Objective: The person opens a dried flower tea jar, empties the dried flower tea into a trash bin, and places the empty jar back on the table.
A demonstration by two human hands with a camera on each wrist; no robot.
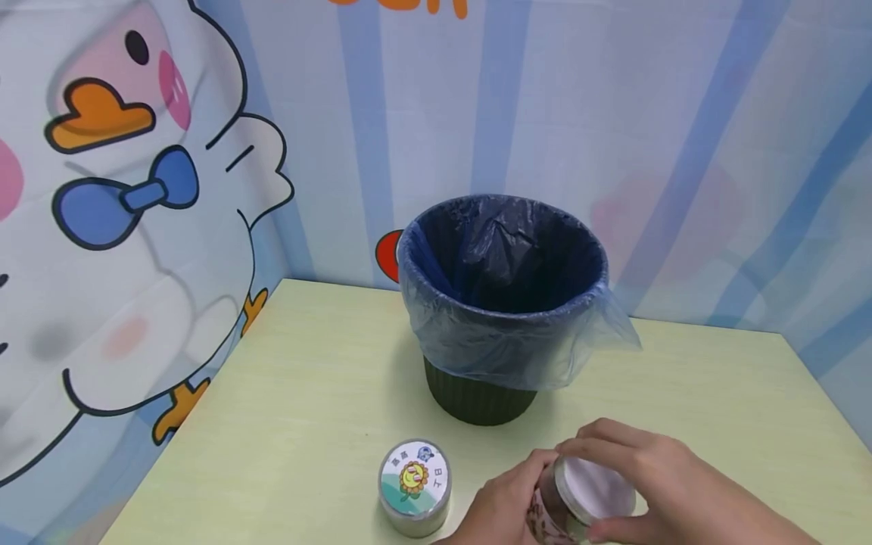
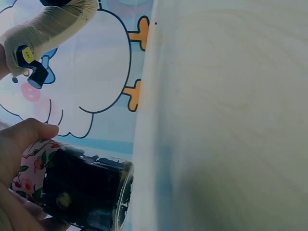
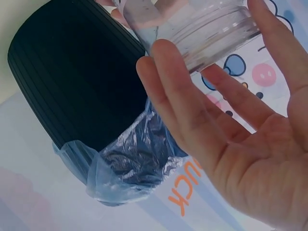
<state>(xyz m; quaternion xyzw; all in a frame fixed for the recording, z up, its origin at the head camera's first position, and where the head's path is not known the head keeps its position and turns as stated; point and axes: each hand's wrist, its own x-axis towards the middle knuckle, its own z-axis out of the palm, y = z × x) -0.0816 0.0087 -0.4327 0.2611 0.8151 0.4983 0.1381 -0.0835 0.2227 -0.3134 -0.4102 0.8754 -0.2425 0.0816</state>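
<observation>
At the table's near edge my left hand grips the body of a small jar with a floral label, tilted toward me. My right hand curls over its pale clear lid, fingers around the rim. In the left wrist view the jar shows dark contents, with my left thumb on its flowered side. In the right wrist view the fingers wrap the clear lid. A second round jar with a sunflower sticker on top stands on the table just left of my left hand.
A dark ribbed bin lined with a blue plastic bag stands open at the middle of the pale green table, behind the jars. Cartoon-printed backdrop walls close off the left and back. The bin fills the right wrist view's left side.
</observation>
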